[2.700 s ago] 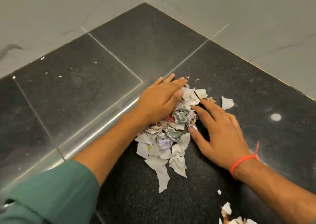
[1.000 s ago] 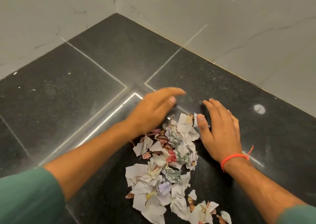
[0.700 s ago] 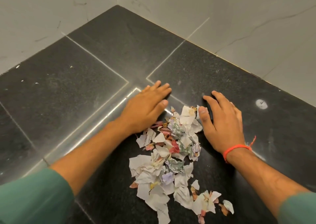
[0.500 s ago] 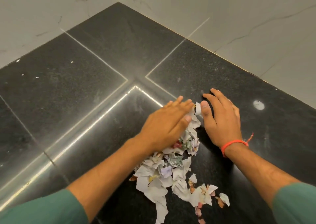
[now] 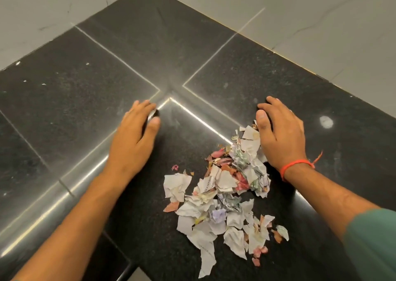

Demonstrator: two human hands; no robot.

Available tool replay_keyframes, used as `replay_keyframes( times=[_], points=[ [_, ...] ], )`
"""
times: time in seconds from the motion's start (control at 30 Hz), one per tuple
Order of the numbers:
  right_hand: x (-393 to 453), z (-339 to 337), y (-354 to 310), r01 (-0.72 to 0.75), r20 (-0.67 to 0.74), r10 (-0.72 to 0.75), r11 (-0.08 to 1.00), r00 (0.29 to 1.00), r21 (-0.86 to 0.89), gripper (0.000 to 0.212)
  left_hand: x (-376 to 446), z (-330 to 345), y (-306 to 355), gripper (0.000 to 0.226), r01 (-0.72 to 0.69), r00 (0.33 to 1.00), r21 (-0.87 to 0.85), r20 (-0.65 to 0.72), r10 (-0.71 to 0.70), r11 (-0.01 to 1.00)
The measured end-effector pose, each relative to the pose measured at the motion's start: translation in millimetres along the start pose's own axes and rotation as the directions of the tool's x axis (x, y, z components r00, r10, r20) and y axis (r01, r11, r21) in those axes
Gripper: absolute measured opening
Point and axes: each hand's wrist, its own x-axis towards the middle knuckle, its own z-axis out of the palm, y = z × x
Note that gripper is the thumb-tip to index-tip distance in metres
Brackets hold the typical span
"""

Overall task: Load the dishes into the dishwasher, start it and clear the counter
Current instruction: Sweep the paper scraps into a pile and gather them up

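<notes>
Head view: both hands flat and loose, gripping nothing — right hand [image 5: 282, 137] against the paper scraps [image 5: 222, 197], left hand [image 5: 135, 139] apart on the surface [image 5: 64, 100] — a quick sweep could scatter scraps over the edge.

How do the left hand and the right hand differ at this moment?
The right hand touches the paper scraps; the left hand is apart from them. The right wrist wears a red thread; the left wrist is bare. Both lie palm down, open, over the black counter.
</notes>
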Motion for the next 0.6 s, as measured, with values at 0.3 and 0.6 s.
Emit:
replay_keyframes(
  times=[0.3,0.6],
  points=[
    [0.5,0.6,-1.4,0.017,0.016,-0.017,0.999,1.0,-0.051,0.065,-61.3,59.0,76.2,0.062,-0.143,0.982,0.141,0.144,0.123,0.98],
    [-0.6,1.8,0.7,0.029,0.014,-0.029,0.999,0.999,-0.03,0.06,-64.8,71.7,98.8,0.043,-0.135,0.987,-0.311,0.043,0.155,0.941]
  ],
)
